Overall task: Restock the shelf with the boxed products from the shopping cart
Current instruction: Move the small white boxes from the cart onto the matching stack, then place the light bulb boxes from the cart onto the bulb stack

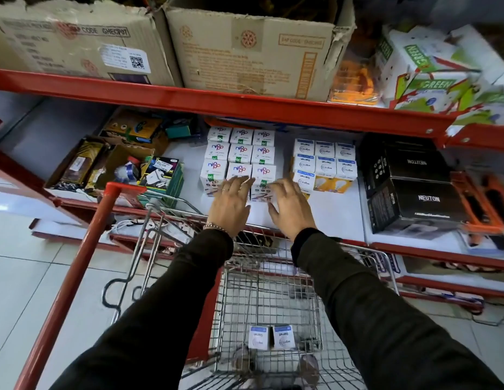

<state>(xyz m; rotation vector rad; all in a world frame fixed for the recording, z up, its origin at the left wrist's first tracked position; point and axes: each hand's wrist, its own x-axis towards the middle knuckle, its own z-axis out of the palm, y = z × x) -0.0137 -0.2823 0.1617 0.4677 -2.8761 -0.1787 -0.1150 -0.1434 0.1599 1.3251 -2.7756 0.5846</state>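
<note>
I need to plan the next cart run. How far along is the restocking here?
Done: a block of white boxes and a group of Garnet bulb boxes stand in rows on the shelf. In hand: the left hand and right hand, open, press against the front row of white boxes, apparently squaring it. Left: two Garnet boxes in the shopping cart.

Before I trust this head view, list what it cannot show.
- Front face of the white box at the stack's near edge: covered by the left hand and right hand.
- Green-printed boxes on the upper shelf: motion-blurred, cut by the right edge.
- Fine print on the two boxes in the cart: too small.
- Contents of the cardboard cartons: hidden by their walls and the top edge.
</note>
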